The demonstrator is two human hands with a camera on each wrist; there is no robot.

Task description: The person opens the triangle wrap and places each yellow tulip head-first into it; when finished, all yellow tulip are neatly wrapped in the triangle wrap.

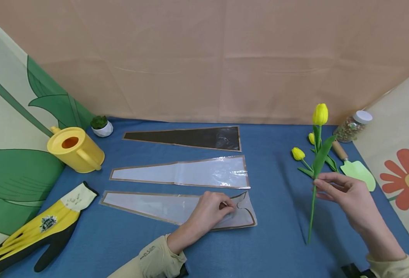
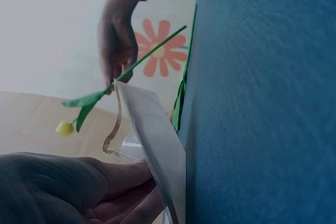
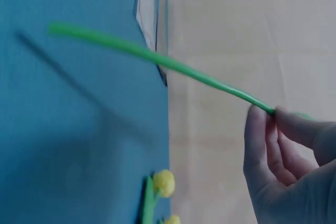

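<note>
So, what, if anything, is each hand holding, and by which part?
The right hand pinches a yellow tulip about midway along its stem. The left hand pinches the front tapered bag near its wide end.

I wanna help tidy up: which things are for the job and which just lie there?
Probably for the job:
yellow tulip in the right hand
white pouch in the left hand
other tulips, other pouches

Seemingly just lying about:
watering can
glove
potted plant
trowel
jar
</note>
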